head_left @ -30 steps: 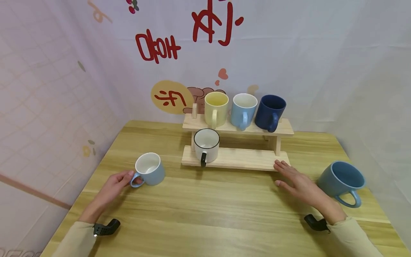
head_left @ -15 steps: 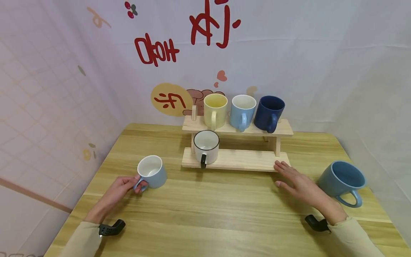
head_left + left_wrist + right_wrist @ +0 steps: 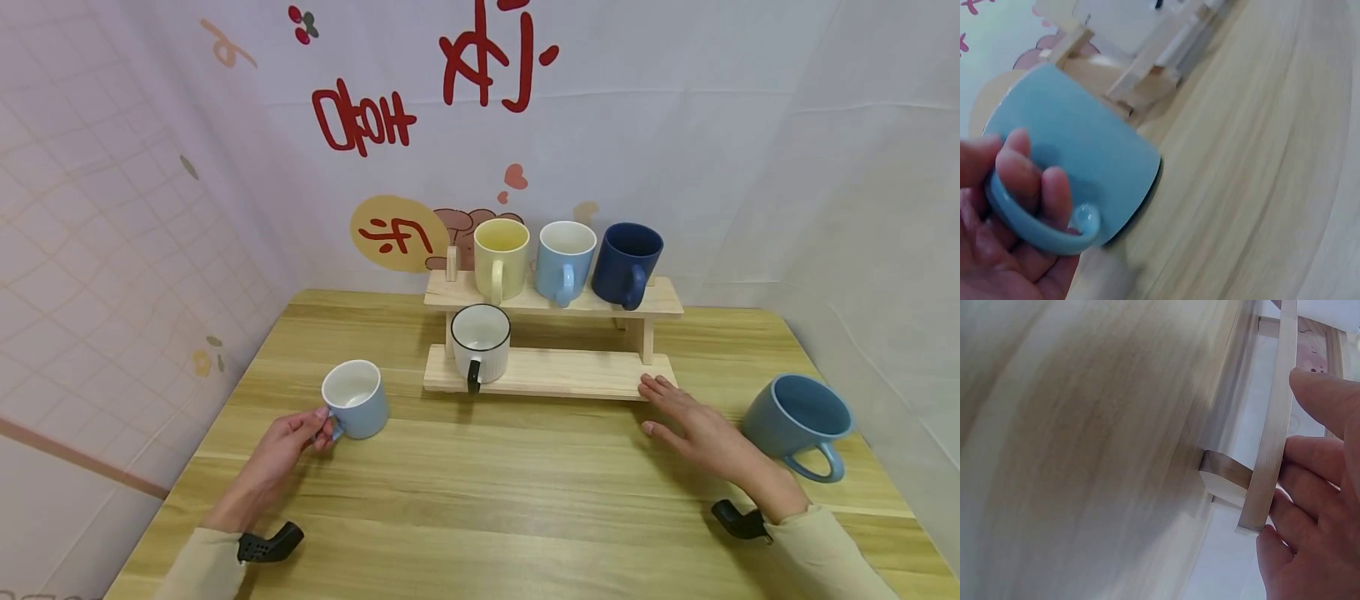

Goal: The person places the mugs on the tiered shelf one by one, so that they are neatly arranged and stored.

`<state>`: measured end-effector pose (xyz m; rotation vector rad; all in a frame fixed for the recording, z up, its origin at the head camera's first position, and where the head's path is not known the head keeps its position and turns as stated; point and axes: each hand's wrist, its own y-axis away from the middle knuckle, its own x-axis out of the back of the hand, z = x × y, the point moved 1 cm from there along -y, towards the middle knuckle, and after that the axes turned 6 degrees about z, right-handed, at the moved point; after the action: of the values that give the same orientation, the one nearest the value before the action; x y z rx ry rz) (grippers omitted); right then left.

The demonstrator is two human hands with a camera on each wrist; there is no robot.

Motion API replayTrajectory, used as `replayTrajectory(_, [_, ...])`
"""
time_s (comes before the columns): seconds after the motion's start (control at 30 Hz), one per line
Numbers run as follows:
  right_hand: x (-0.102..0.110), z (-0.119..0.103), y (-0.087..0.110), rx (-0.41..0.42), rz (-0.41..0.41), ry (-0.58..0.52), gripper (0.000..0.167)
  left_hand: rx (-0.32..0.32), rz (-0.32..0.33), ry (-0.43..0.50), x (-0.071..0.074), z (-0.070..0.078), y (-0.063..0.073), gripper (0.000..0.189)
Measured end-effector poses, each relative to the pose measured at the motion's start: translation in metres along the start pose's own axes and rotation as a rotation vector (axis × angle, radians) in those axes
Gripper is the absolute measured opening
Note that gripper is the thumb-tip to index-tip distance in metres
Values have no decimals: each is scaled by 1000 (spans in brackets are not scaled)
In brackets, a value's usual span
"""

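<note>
My left hand (image 3: 285, 446) holds a light blue mug (image 3: 362, 415) with a white inside by its handle. The left wrist view shows fingers curled through the handle loop of this mug (image 3: 1085, 144). It looks upright, low over or on the table; I cannot tell which. At the right, my right hand (image 3: 693, 427) rests its fingertips on the front right end of the lower board (image 3: 577, 372) of a wooden two-tier rack. Seen from the right wrist, the fingers of this hand (image 3: 1319, 512) lie against the board edge, fairly straight, not wrapped round it.
The upper board (image 3: 457, 289) bears a yellow mug (image 3: 510, 267), a light blue mug (image 3: 551, 271) and a navy mug (image 3: 615, 271). On the lower board's left stands a white mug (image 3: 493, 358) with black rim and handle. A grey-blue mug (image 3: 776, 421) stands beyond my right wrist.
My left hand has moved slightly right with the light blue mug, its fingers now covering more of the handle. My right hand stays on the rack's board.
</note>
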<state>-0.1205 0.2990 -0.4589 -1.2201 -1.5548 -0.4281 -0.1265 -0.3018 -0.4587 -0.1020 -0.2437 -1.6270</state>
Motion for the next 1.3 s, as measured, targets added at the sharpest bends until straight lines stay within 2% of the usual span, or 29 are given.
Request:
replayTrajectory(0.23, [-1,1,1,5,6,13,58,24,46,33,-8,4,3,46])
replayTrajectory(0.4, [0,1,1,7,8,20,58,21,85,62,-16,16,10,46])
replayTrajectory(0.63, [0,1,2,18,18,19,58,-33,134,133,-35,41,21,45])
replayTrajectory(0.87, [2,1,2,20,14,12,58,-88,157,187,-52,62,30,43])
replayTrajectory(1.07, [0,2,1,31,24,18,58,-141,183,190,-64,77,37,43])
replayTrajectory(1.3, [-2,1,0,12,6,17,57,-221,174,206,-79,92,43,41])
